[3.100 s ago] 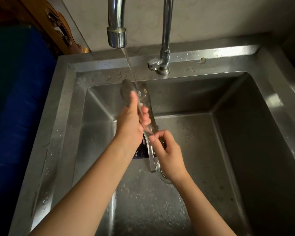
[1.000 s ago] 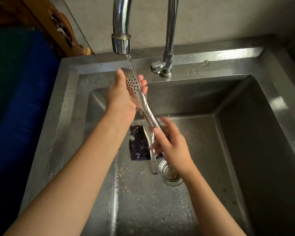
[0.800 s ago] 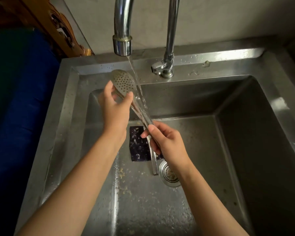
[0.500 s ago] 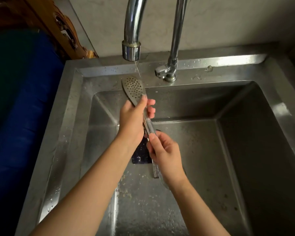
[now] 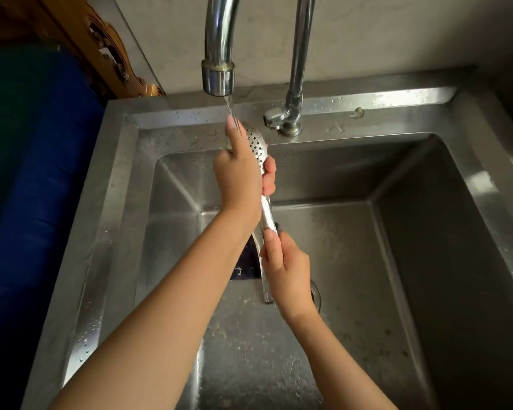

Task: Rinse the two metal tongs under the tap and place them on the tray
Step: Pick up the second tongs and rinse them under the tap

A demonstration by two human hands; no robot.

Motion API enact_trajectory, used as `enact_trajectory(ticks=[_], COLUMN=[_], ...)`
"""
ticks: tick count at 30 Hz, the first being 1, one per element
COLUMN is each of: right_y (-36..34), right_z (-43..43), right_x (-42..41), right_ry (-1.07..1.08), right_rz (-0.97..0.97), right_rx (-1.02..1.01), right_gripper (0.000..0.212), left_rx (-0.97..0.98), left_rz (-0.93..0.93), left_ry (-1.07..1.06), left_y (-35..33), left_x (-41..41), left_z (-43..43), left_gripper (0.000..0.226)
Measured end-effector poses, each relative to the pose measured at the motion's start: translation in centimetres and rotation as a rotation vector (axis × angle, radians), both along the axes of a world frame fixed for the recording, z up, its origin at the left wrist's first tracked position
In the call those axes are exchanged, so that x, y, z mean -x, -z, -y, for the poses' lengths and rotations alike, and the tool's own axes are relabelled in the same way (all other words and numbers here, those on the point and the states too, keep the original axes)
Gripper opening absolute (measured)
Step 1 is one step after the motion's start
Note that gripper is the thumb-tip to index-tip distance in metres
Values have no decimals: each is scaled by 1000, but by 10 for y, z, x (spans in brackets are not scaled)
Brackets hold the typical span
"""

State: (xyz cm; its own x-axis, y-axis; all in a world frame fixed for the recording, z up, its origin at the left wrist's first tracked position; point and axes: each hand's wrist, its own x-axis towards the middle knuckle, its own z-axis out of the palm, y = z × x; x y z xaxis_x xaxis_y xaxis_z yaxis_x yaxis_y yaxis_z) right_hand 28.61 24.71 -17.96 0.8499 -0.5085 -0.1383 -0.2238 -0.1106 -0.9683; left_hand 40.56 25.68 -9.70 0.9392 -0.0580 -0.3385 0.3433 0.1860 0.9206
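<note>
Water ran in a thin stream from the tap (image 5: 218,75) at twelve o'clock onto the perforated head of the tongs (image 5: 256,146), held up over the sink (image 5: 427,232). In the head view, the only one, the left hand (image 5: 239,176) was wrapped around the tongs just below that head, fingers (image 5: 268,179) clenched on the metal, index finger stretched up along its back into the stream. The right hand (image 5: 288,270) gripped the handle end toward six o'clock, thumb pressed along the shaft.

Only one pair of tongs could be made out; the tray was not in view.

Wet steel in wet hands looked likely to slip: a loosened grip could drop the tongs into the basin, where food flecks lay near the drain (image 5: 316,294) and a dark rag (image 5: 246,261), dirtying them again. Water striking the curved head might also splash outward.

Droplets dotted the steel rim of the sink. A pale wall stood behind, carved wood (image 5: 101,45) at ten o'clock, blue fabric (image 5: 36,173) at nine.
</note>
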Motion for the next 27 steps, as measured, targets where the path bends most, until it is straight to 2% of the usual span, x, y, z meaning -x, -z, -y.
enact_trajectory(ticks=[2, 4, 6, 9, 11, 14, 16, 20, 22, 24, 27], right_y=[3, 6, 10, 14, 14, 13, 11, 2, -3, -6, -4], right_z=[-1, 1, 3, 4, 2, -1, 1, 7, 9, 8, 3], right_x=[-3, -3, -1, 3, 3, 2, -1, -17, -30, -42, -52], right_ry=[30, 59, 60, 12, -10, -5, 0, -42, -87, -110, -86], right_rz=[8, 25, 29, 18, 22, 53, 71, 112, 125, 105, 50], right_rx=[-18, -47, -54, 8, 43, 49, 24, -127, -172, -216, -424], right_gripper=[40, 41, 40, 38, 40, 39, 39, 46, 49, 52, 61], left_rx=[-91, -113, -31, 20, -36, 4, 124, 365, 338, 226, 64], left_rz=[177, 294, 295, 179, 102, 54, 84, 149, 161, 199, 267], left_ry=[5, 104, 171, 82, -7, 27, 127, 360, 420, 458, 482], left_y=[4, 7, 9, 3, 0, -3, -4, -8, -13, -18, -23], left_x=[8, 16, 19, 20, 17, 14, 12, 4, -1, -6, -6], left_z=[1, -3, -9, -10, -8, -6, -10, -27, -33, -35, -32], left_gripper=[37, 17, 21, 15, 33, 53, 49, 27, 27, 26, 21])
